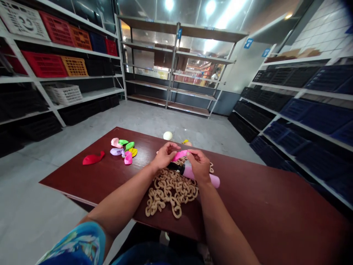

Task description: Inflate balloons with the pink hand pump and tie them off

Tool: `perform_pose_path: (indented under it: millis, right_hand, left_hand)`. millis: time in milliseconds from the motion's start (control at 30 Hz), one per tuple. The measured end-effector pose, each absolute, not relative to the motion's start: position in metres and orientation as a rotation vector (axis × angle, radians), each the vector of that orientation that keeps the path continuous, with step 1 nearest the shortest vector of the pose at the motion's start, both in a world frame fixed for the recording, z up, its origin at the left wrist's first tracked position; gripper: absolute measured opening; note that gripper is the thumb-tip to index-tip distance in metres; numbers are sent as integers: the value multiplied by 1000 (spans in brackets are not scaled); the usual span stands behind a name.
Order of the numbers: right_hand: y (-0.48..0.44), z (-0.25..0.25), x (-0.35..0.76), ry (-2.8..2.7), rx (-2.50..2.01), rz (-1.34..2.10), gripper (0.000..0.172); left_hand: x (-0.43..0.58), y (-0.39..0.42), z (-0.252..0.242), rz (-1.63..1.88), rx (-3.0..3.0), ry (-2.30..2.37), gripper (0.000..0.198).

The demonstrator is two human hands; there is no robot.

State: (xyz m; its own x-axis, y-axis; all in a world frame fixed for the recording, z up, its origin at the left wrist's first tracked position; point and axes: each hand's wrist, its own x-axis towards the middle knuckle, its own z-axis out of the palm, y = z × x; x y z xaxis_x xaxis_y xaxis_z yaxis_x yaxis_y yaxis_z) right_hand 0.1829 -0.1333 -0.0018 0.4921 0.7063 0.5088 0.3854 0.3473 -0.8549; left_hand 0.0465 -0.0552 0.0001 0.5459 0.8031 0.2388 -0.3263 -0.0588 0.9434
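A bright pink uninflated balloon (180, 155) is stretched between my two hands above the table. My left hand (164, 156) has its fingers closed on the balloon's left end. The other end is pinched by the thumb and fingers of my right hand (199, 165). Below them lies what looks like a balloon pump, a pink tube (214, 180) with a black end, partly covered by my right hand. It rests on a heap of beige curly loops (176, 187), whose kind I cannot make out.
Several flat balloons in mixed colours (129, 146) lie left on the dark red table (264, 198), with a red balloon (93, 158) apart. A pale round balloon (167, 135) shows beyond the far edge. Shelves with crates (53, 64) line the sides; a metal rack (169, 66) stands behind.
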Motion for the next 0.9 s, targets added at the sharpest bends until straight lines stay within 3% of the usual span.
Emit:
perform_pose_path:
  millis: [100, 267, 400, 500, 700, 900]
  right_hand:
    - [-134, -1, 185, -1025, -1295, 197, 20]
    - [-139, 4, 185, -1301, -1318, -63, 12]
    - [-144, 11, 182, -1638, -1274, -249, 12]
    - [-144, 13, 179, -1774, -1257, -324, 9]
    - [-143, 13, 170, -1936, -1229, -372, 12]
    - [-142, 9, 168, -1915, -1209, -338, 21]
  left_hand:
    - [45, -60, 1, 1060, 1246, 570, 19]
    - [45, -74, 10, 330, 877, 381, 57]
    - [47, -80, 12, 240, 674, 319, 63]
    - [48, -82, 13, 325, 585, 296, 53]
    - [52, -80, 10, 604, 358, 292, 8]
    - [55, -64, 1, 925, 486, 407, 10]
